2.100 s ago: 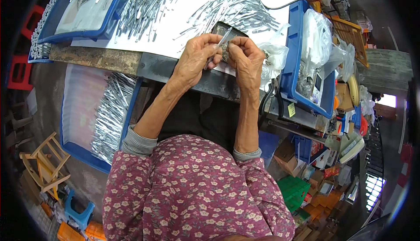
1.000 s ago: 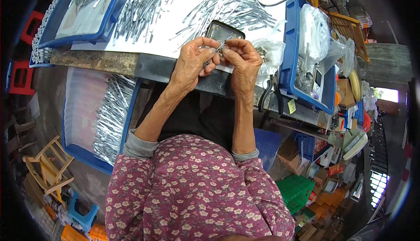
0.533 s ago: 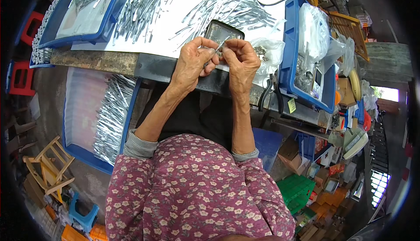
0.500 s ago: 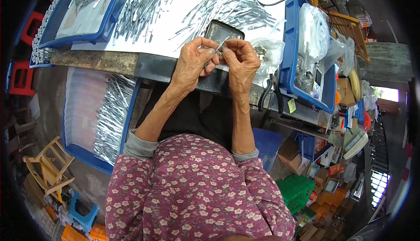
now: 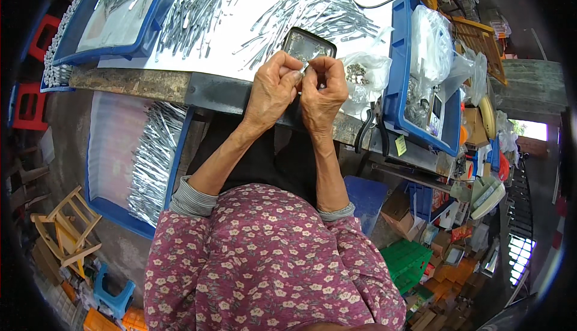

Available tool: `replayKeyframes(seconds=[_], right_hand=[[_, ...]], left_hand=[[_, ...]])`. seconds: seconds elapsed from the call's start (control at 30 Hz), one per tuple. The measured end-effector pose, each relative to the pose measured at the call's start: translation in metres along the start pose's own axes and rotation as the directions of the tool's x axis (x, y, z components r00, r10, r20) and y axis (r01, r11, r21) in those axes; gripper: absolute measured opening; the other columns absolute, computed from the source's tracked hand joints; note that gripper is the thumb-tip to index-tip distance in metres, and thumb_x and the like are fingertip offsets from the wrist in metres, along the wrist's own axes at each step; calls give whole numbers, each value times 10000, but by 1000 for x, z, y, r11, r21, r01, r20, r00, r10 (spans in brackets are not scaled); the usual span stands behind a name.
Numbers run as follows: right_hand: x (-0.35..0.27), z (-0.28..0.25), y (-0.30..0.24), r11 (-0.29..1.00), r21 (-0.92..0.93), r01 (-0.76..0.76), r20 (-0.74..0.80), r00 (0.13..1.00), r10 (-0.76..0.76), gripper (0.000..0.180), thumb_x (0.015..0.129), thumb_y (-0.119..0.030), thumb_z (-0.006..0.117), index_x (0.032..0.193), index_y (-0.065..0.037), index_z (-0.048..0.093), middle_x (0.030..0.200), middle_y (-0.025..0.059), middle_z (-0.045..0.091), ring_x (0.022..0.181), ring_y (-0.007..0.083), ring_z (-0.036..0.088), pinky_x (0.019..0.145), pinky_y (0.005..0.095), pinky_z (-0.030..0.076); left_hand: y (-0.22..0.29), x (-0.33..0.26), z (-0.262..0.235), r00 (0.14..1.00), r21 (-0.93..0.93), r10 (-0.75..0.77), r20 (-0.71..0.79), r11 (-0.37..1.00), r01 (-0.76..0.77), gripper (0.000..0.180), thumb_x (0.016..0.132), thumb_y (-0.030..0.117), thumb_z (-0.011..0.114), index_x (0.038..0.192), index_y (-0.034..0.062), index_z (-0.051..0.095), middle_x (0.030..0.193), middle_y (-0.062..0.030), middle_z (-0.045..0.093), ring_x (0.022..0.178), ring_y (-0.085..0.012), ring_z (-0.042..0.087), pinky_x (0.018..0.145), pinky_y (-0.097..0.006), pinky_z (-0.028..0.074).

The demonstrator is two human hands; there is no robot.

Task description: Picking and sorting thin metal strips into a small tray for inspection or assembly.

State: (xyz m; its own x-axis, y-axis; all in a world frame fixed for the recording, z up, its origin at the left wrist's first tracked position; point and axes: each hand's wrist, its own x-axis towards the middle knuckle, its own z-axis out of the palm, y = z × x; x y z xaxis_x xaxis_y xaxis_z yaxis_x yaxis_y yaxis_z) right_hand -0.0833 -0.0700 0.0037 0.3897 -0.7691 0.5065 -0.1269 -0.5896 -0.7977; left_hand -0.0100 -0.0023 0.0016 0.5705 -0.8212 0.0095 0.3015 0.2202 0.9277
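Note:
My left hand point(image 5: 271, 95) and my right hand point(image 5: 322, 98) meet fingertip to fingertip over the table's near edge. Pinched between them is a small silvery piece point(image 5: 305, 67), mostly hidden by the fingers, so its exact kind cannot be made out. Just beyond the fingertips lies a dark shallow tray point(image 5: 309, 45) with tiny bits in it. Right of my right hand a clear plastic bag point(image 5: 375, 74) holds small brownish metal parts point(image 5: 357, 74). Past the tray spreads a pile of thin grey metal strips point(image 5: 327, 11), with another strip pile point(image 5: 191, 21) to its left.
Blue bins stand at the left point(image 5: 111, 53) and right point(image 5: 393, 100) of the white tabletop point(image 5: 240, 48). Black-handled pliers point(image 5: 372, 125) hang at the near edge. Below left, another blue bin point(image 5: 114, 208) holds many strips. A black cable point(image 5: 366, 5) crosses the far side.
My right hand has shifted slightly left and down, and my left hand slightly right. The fingertips are closer together, and the silvery piece is more covered than before.

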Motion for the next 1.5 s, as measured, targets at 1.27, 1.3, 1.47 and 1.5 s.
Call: replayKeyframes(seconds=[1.27, 1.3, 1.47, 1.5], right_hand=[[6, -11, 2, 796, 465, -388, 212, 922, 325, 169, 739, 34, 546, 901, 9, 505, 718, 31, 554, 607, 60, 489, 540, 189, 389], [6, -11, 2, 796, 465, -388, 212, 921, 326, 169, 739, 34, 546, 901, 9, 505, 718, 31, 554, 607, 60, 489, 540, 189, 389], [3, -13, 3, 747, 560, -358, 196, 933, 301, 178, 733, 39, 538, 901, 2, 494, 752, 27, 548, 644, 60, 493, 596, 183, 404], [3, -13, 4, 747, 560, -359, 197, 933, 301, 178, 733, 39, 538, 901, 2, 494, 752, 27, 548, 644, 60, 493, 596, 183, 404]], left_hand=[[-1, 0, -8, 1000, -28, 1, 20, 1000, 0, 64, 836, 10, 460, 867, -26, 503, 603, -9, 500, 504, -26, 405, 441, -166, 333], [1, 1, -9, 999, -86, -34, 42, 996, 38, 64, 835, 5, 459, 871, -30, 500, 601, -10, 495, 495, -20, 388, 432, -158, 316], [4, 0, -11, 988, -203, -94, 122, 972, 118, 63, 836, -2, 460, 876, -32, 499, 600, -13, 490, 479, -7, 356, 414, -142, 275], [3, 0, -10, 991, -180, -76, 109, 979, 95, 60, 832, 0, 463, 868, -28, 502, 602, -13, 496, 480, -13, 372, 418, -149, 290]])
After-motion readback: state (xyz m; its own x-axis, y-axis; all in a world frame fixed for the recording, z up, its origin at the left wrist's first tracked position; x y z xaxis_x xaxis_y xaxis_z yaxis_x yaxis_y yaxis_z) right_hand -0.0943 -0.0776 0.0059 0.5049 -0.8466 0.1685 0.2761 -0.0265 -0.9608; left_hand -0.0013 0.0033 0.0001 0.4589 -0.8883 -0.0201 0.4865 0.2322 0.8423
